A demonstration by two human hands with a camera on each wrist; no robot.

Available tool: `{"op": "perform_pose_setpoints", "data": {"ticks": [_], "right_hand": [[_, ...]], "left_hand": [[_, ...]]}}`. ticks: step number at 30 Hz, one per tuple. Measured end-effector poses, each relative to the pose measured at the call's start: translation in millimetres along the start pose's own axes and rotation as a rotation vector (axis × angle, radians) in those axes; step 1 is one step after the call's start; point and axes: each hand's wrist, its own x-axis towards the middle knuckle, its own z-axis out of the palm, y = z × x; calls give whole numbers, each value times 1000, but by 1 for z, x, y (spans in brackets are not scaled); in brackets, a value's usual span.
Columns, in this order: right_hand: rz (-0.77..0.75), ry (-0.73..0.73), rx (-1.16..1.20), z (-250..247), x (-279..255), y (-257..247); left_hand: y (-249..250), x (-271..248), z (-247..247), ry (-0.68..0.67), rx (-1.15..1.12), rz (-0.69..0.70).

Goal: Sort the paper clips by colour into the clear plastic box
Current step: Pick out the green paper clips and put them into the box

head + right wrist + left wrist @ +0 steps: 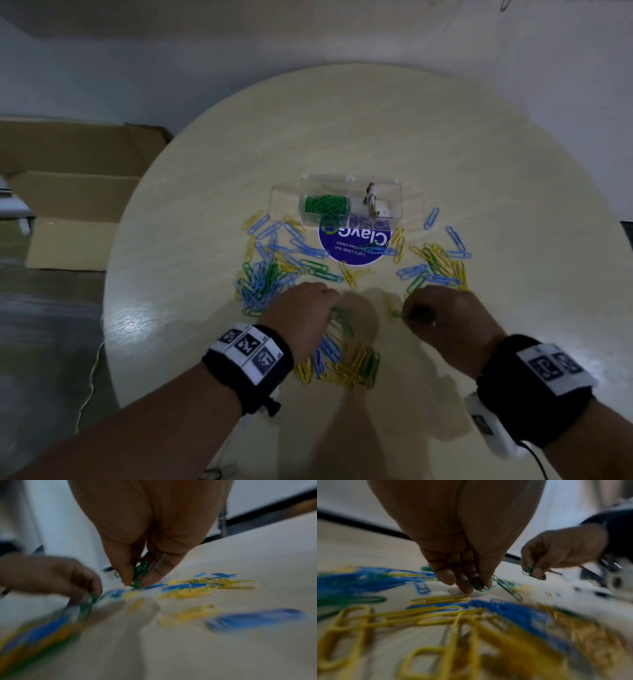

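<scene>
Blue, yellow and green paper clips (274,263) lie strewn over the round counter (479,164). Left hand (298,308) pinches green clips at its fingertips; right hand (442,315) clutches a small green bunch. At twelve o'clock the clear plastic box (351,200) holds green clips (325,205) in its left compartment.

You have a round, pale wood-grain table (479,164) before you. Near its middle a clear plastic box (349,200) stands, partly over a round blue sticker (352,245). Loose blue, yellow and green paper clips (270,270) lie scattered on the top: a thick heap at the left, a smaller cluster (438,263) at the right, and a yellow-heavy bunch (346,366) at the near side.
</scene>
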Motion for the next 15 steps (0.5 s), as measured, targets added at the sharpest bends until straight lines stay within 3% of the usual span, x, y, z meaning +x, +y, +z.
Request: {"op": "perform_pose_setpoints", "data": {"ticks": [4, 7, 11, 15], "right_hand": [[86, 209, 224, -25, 30, -19], [140, 271, 364, -42, 67, -30], [139, 320, 428, -51, 116, -45], [172, 264, 327, -42, 148, -59]], "left_hand": [[-5, 4, -23, 238, -511, -266], [-11, 22, -54, 416, -755, -363], [-23, 55, -87, 544, -757, -431], [-36, 81, -89, 516, -619, -454]]}}
